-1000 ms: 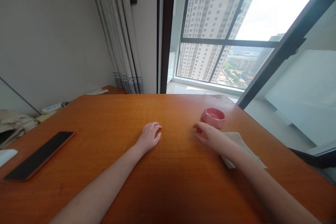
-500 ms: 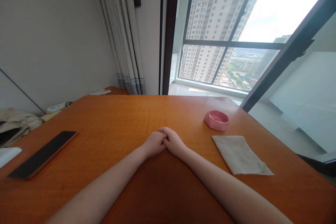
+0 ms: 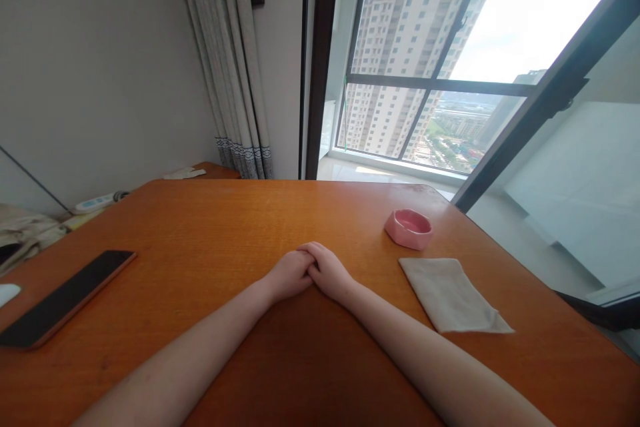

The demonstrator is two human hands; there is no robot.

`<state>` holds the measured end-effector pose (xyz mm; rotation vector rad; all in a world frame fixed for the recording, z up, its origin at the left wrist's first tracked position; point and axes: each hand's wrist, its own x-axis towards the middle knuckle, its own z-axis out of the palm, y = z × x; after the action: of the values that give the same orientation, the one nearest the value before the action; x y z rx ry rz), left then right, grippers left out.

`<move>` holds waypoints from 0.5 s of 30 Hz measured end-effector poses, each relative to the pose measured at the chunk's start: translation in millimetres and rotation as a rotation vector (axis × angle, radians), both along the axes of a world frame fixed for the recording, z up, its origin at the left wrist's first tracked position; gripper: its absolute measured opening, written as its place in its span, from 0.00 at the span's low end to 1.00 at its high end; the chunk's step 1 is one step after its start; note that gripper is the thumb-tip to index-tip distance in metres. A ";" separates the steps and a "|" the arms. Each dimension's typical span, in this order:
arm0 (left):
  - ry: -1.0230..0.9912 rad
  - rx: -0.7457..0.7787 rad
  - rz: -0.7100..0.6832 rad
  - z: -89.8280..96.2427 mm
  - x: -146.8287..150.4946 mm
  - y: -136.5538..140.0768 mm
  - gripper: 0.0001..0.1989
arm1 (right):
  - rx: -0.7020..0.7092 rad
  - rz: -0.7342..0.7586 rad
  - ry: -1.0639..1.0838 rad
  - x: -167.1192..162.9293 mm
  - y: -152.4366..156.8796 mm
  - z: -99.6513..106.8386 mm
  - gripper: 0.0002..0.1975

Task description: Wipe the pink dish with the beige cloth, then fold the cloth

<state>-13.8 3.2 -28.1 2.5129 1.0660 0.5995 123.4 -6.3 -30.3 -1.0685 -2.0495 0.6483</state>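
Right hand (image 3: 331, 273) came over from beside the bowl (image 3: 407, 239), grip wrapping left hand (image 3: 289, 275), whose grip I can't tell; clasp loosely.

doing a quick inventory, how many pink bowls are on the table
1: the pink bowl stands toward the far right corner of the table, just beyond the grey cloth. No other shows, though the left hand and right hand cover a little tabletop.
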 end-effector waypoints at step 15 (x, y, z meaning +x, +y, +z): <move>0.010 0.018 0.007 -3.2 -0.1 0.3 0.10 | 0.001 0.001 -0.005 0.4 -0.2 -0.4 0.21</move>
<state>-14.0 3.5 -31.3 2.5310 1.0777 0.6022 123.9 -6.5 -30.7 -1.0696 -2.0547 0.6462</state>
